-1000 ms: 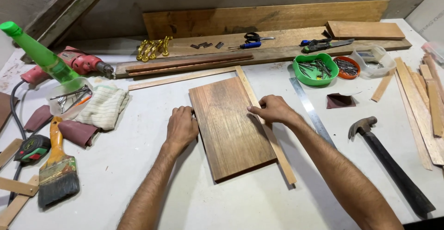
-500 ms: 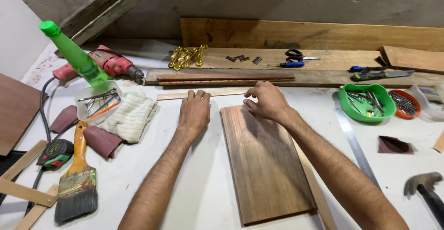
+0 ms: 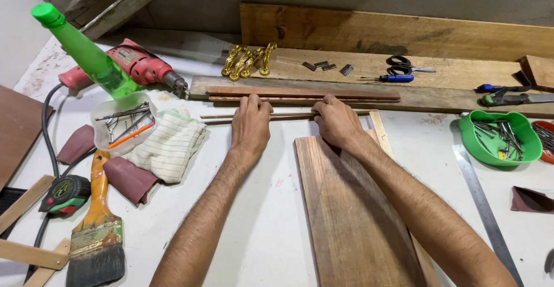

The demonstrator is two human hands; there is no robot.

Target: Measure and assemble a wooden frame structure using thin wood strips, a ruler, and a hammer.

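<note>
I see a thin pale wooden strip [image 3: 288,115] lying crosswise on the white surface [image 3: 271,223], just in front of the long dark slats [image 3: 300,94] stacked on a rough plank [image 3: 427,96], and both hands now rest on it. Half a second ago the hands were a little nearer the body, at the top edge of the brown board [image 3: 352,218]; since then they have reached forward and settled over the strip, and the view has swung so the board sits lower and more to the right. The left hand [image 3: 251,124] lies palm down with its fingers [image 3: 254,103] close together and curled over the strip, tips touching the slats' edge; the right hand [image 3: 336,122] does the same further right, fingers [image 3: 330,103] bent over the strip, so the strip runs beneath both sets of fingertips and shows between the hands. Whether they pinch it or only press it I cannot tell (the knuckles hide the underside). The right forearm crosses the brown board. To the left lie a striped cloth [image 3: 168,145], a clear tub of nails [image 3: 120,122], a paintbrush [image 3: 98,229], a tape measure [image 3: 66,193], a red drill [image 3: 133,65] and a green spray bottle [image 3: 86,53]. To the right stand a green bowl of nails [image 3: 501,140] and a steel ruler [image 3: 485,206]; gold handles [image 3: 249,59], scissors [image 3: 407,65] and a blue screwdriver [image 3: 392,78] lie beyond.
</note>
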